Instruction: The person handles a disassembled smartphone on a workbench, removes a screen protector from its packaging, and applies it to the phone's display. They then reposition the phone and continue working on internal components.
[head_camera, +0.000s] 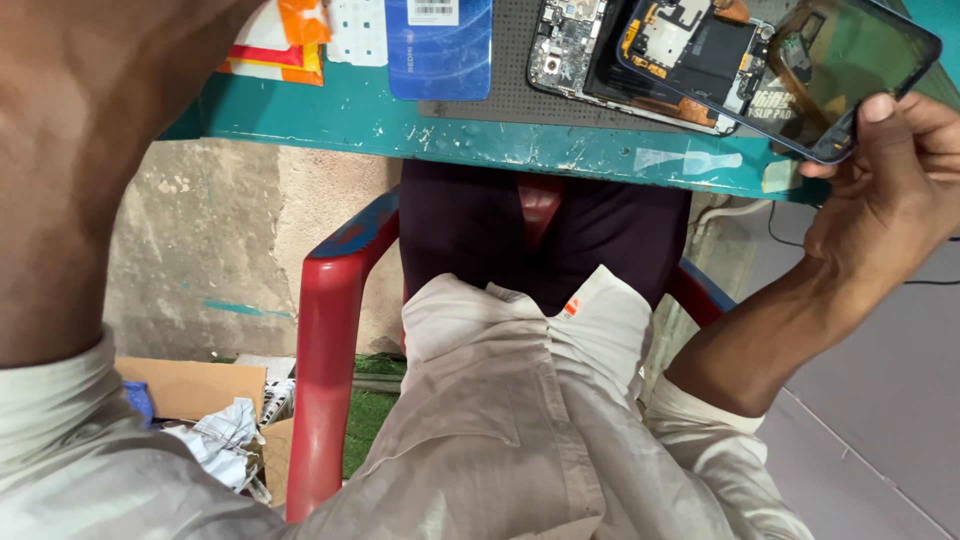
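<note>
Left hand: outside the top edge, only forearm visible. Opened phone (700, 55) and counter (400, 115): cropped at top.

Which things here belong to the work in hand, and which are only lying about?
In the work:
- opened phone, held by the right hand
- circuit board on the grey mat

Lying about:
- blue phone box
- orange packets
- cardboard box on the floor

One head-worn camera looks steeply down, close over the lap, red chair (325, 350) and teal table edge (500, 140).
</note>
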